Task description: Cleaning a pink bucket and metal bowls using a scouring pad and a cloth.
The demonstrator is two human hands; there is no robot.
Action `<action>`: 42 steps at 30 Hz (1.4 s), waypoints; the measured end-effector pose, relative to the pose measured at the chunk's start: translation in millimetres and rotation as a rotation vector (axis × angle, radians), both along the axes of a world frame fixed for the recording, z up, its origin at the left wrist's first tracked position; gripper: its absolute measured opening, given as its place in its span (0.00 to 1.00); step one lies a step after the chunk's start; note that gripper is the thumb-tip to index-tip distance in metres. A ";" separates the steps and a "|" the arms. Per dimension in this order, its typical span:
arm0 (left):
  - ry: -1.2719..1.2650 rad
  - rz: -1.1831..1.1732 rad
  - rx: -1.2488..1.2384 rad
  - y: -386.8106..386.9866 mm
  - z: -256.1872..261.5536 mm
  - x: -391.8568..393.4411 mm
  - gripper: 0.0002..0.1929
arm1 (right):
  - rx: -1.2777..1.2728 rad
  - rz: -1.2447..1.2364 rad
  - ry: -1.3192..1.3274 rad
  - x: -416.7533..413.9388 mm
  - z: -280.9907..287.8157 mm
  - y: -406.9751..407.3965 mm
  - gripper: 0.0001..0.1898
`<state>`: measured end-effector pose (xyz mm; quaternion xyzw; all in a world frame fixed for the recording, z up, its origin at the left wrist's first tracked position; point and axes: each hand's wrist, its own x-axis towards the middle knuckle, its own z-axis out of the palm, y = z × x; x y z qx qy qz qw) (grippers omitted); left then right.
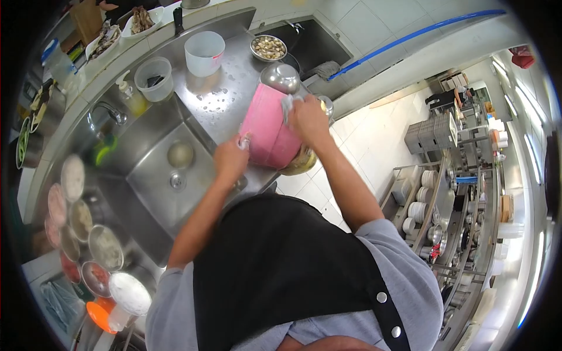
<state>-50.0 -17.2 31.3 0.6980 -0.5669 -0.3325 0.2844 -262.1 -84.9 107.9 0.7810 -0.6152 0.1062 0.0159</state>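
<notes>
A pink flat-sided object (268,125), perhaps a plastic board or box, is between my hands above the steel counter (206,107). My left hand (230,160) grips its near left edge, where something whitish shows at the fingers. Crumpled grey-white material (288,105), cloth or thin plastic, is pinched in my right hand (309,118) against the pink object's right side. Partly hidden under the pink object is a yellowish round container (300,163) at the counter's edge. A shiny metal bowl (281,77) sits just beyond, apparently upside down.
To the left is a steel sink (153,164) with a round bowl (180,153) in it. A bowl of clams (268,47), a translucent tub (204,55) and a soap bottle (131,94) stand behind. Several ingredient bowls (106,248) line the left. A person (450,97) works far right.
</notes>
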 end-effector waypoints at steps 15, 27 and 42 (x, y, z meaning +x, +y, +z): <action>0.187 -0.020 -0.021 -2.8 -16.0 5.6 0.21 | -0.196 0.160 -0.177 12.2 -16.9 51.8 0.12; 0.554 -0.005 -0.194 -13.1 -18.3 -11.4 0.15 | -0.228 0.217 -0.189 37.6 -22.8 33.1 0.13; 0.436 -0.029 -0.212 -15.0 -30.8 -6.4 0.13 | -0.188 0.219 -0.246 41.1 -31.1 17.4 0.11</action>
